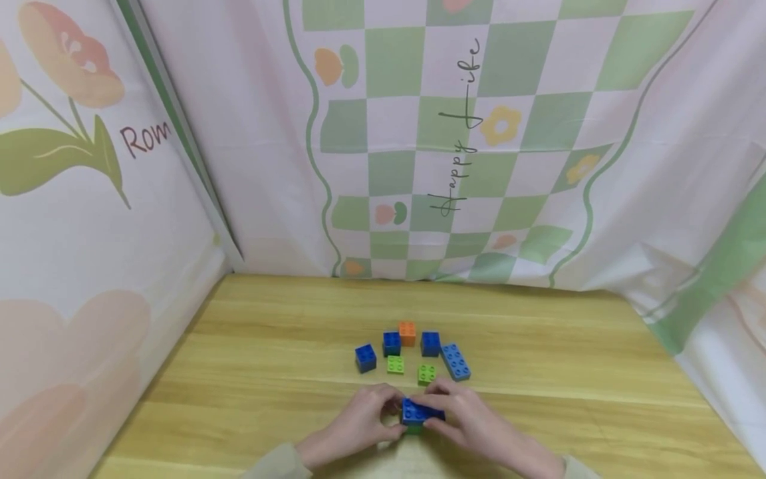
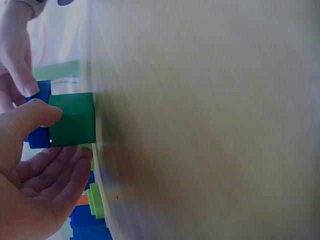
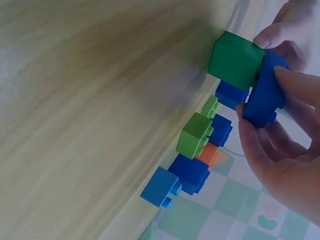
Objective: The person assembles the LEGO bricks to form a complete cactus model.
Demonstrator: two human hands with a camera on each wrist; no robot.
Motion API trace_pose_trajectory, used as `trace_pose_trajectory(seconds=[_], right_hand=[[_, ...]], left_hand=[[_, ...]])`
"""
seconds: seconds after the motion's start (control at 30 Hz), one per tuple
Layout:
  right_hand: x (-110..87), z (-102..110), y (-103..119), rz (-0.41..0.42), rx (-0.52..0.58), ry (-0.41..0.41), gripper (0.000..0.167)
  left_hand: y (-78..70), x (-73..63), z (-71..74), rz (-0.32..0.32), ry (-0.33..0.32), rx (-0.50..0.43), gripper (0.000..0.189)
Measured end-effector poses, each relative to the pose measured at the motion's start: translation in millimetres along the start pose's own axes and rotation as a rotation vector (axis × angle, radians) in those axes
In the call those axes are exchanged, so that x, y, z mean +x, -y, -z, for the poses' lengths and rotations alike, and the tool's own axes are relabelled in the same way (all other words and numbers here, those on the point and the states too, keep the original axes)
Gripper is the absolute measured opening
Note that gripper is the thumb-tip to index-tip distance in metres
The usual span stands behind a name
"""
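Note:
A long blue brick (image 1: pixel 413 411) sits on top of a green block (image 2: pixel 73 122) at the front middle of the table, overhanging it towards the right. With thumb and fingers on opposite sides, my left hand (image 1: pixel 365 418) holds the green block; its thumb also crosses the blue brick's edge in the left wrist view. My right hand (image 1: pixel 473 419) pinches the overhanging part of the blue brick (image 3: pixel 264 95) between thumb and fingers. In the right wrist view a narrow gap shows between the blue brick and the green block (image 3: pixel 236 61), so I cannot tell if they are fully joined.
Beyond my hands lie three dark blue bricks (image 1: pixel 366 358), two light green bricks (image 1: pixel 395 364), an orange brick (image 1: pixel 407 334) and a long lighter blue brick (image 1: pixel 456 362). They stand on a wooden table (image 1: pixel 269 346). Patterned curtains (image 1: pixel 389 120) hang behind and at the sides.

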State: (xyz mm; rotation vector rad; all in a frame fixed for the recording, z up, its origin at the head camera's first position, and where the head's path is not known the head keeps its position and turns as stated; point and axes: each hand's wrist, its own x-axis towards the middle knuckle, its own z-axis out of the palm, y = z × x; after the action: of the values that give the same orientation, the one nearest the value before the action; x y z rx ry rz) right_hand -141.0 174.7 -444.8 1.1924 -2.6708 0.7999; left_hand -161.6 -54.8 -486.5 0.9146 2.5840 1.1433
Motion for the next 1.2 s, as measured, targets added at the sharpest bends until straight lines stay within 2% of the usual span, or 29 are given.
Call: trace_pose_trajectory(seconds=[0.4, 0.83, 1.2], right_hand=[[0.7, 0.2, 0.7, 0.037, -0.012, -0.032, 0.039], [3.1, 3.7, 4.6, -0.052, 0.018, 0.039, 0.037], [6.8, 5.2, 0.1, -0.064, 0.052, 0.063, 0.036]], left_hand=[[0.5, 2.2, -0.2, 0.013, 0.011, 0.001, 0.033], [-2.7, 1.0, 2.0, 0.034, 0.018, -0.020, 0.032], [-3.9, 1.2, 1.8, 0.034, 0.016, -0.008, 0.034]])
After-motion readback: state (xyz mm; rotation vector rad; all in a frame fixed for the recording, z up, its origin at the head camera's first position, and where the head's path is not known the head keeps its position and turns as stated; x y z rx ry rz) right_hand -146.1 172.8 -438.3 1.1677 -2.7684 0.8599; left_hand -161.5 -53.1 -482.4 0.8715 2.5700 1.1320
